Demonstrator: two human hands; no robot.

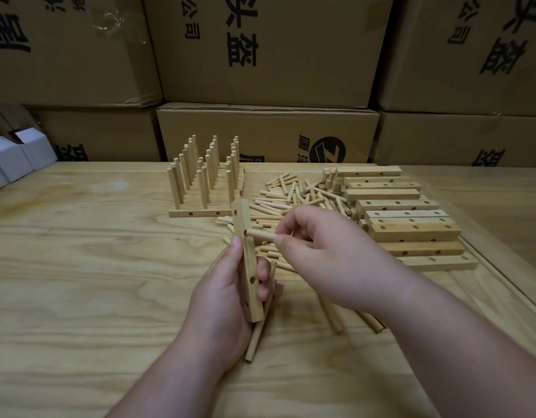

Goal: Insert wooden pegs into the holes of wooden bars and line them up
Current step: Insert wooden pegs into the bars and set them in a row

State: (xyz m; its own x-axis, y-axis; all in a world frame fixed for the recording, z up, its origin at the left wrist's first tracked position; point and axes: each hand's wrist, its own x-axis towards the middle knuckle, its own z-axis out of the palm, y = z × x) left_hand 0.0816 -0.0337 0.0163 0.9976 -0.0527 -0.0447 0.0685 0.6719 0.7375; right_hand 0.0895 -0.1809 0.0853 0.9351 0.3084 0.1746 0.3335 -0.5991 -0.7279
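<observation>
We read print only on the cartons stacked behind the table. All of it is black Chinese lettering, and it shows upside down.

On the upper centre carton [269, 49], large characters run down the face; turned upright they look like 益 and 头, the top one cut by the frame edge. To their left, smaller, stands 公司.

The upper right carton [472, 49] carries the same large 益 and a small 公司.

The lower centre carton [266, 137] bears a round black logo [327, 149] with a pale slanted mark inside, and partly hidden characters beside it that we cannot make out.

The cartons at upper left [64, 46], lower left [101, 137] and lower right [460, 140] show cropped characters we cannot read.
</observation>
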